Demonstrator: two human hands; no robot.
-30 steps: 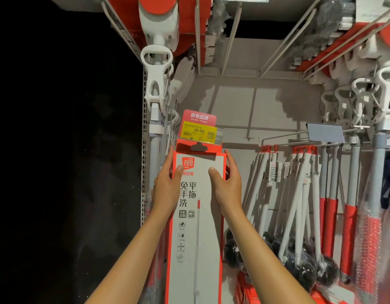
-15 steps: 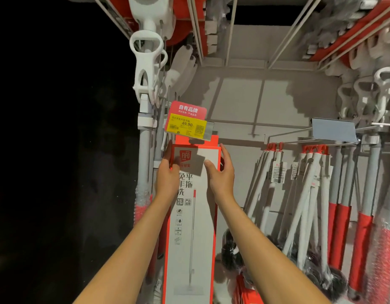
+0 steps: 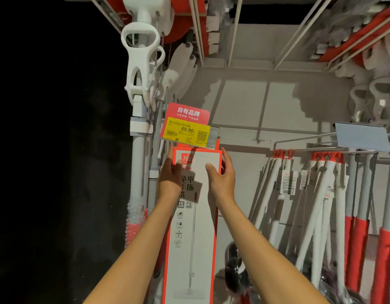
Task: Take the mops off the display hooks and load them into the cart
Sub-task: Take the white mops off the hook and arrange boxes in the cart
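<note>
I'm in a shop aisle: a yellow price tag reading 49.90 (image 3: 187, 132) at frame centre, white-handled mops (image 3: 308, 205) hanging from wire display hooks (image 3: 303, 139) at right.

Matt cardboard mop box (image 3: 195, 216) — glossy paper price tag (image 3: 186, 132)

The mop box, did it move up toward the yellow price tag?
Yes. The mop box has risen; its top edge now sits just under the yellow price tag.

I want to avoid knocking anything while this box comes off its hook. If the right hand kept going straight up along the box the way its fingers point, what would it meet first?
Probably the yellow price tag hanging just above the boxed mop; the right hand grips the box's top edge directly below it. Depth is unclear.
</note>
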